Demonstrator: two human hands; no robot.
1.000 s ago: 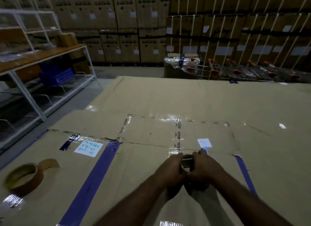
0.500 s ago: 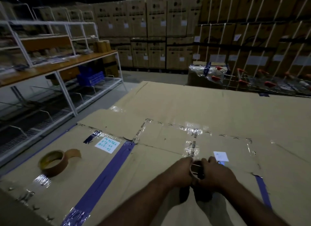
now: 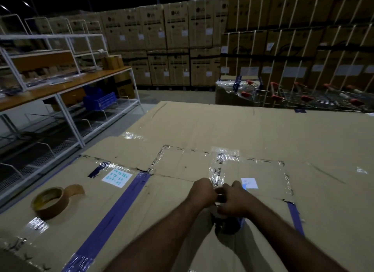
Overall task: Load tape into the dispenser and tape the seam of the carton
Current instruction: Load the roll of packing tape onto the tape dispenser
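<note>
A large flat brown carton [image 3: 202,130] lies in front of me, patched with clear tape and blue tape strips. Both hands meet over its middle, close together. My left hand [image 3: 202,192] and my right hand [image 3: 232,200] are closed on a dark tape dispenser [image 3: 226,225], mostly hidden beneath them; only its dark lower body and a bit of clear tape between the fingers show. A roll of brown tape [image 3: 50,201] with a loose tail lies on the carton at the left, apart from both hands.
A white metal shelf rack [image 3: 66,93] with a wooden top and a blue crate [image 3: 100,99] stands left. Stacked strapped cartons [image 3: 182,44] fill the back wall. Shopping carts [image 3: 303,97] sit beyond the carton's far right edge. Grey floor lies between.
The view has tilted up and shifted, so the carton and tape roll sit lower and further right in frame. Both hands stay closed together on the dispenser at the same spot on the carton.
</note>
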